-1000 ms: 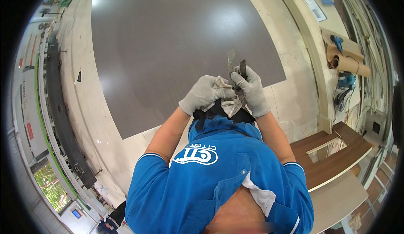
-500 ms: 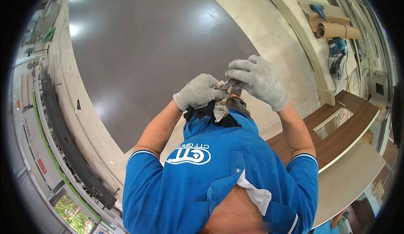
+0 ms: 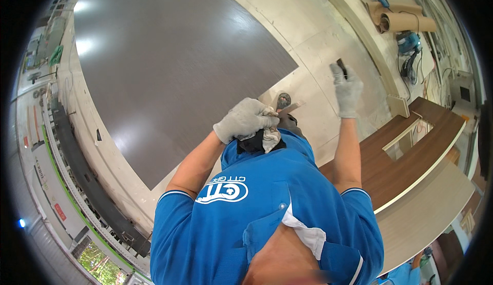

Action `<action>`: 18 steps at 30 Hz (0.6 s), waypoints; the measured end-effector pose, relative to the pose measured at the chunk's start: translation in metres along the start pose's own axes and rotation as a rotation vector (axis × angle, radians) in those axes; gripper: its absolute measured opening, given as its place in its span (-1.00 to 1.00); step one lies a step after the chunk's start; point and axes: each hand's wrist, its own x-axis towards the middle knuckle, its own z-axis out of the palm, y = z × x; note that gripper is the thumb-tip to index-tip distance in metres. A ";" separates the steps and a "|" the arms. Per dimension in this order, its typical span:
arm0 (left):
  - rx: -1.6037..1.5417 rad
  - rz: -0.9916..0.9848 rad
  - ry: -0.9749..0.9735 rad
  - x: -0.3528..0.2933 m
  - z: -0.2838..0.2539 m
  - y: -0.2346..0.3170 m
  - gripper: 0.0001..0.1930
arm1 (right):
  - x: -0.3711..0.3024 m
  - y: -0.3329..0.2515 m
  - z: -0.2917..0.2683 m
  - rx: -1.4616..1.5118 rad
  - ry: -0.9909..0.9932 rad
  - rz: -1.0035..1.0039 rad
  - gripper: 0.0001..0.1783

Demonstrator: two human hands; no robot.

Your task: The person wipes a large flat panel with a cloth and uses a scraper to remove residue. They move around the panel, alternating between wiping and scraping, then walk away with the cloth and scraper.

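Observation:
My left hand, in a grey work glove, is closed around a crumpled, stained rag close to my waist. Black cloth hangs below those fingers. A thin flat strip sticks out to the right beside the rag; its kind is unclear. Out to the right, over the pale floor, my gloved right hand is raised and closed on a small black object, whose kind I cannot make out. A large dark grey panel lies flat in front of me, left of both hands.
A brown board with a rectangular cutout lies at the right, above a paler board. Blue power tools and a brown paper roll rest at the far right. A long machine rail runs along the left.
My right hand has moved away from my left, out to the right, with the small black object in it. My left hand stays near my waist with the rag.

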 end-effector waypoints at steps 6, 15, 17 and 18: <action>0.034 -0.159 0.015 -0.006 -0.013 0.003 -0.73 | 0.045 0.097 -0.003 -0.121 0.225 -0.418 -0.66; -0.410 0.067 0.426 -0.063 -0.064 -0.011 -0.76 | -0.061 -0.003 0.093 0.118 -0.308 -1.005 -0.62; -0.428 0.048 0.504 -0.072 -0.068 -0.016 -0.77 | -0.051 0.014 0.103 -0.197 -0.107 -0.897 -0.58; -0.435 0.052 0.553 -0.075 -0.068 -0.018 -0.78 | -0.035 0.035 0.102 -0.293 -0.079 -0.787 -0.57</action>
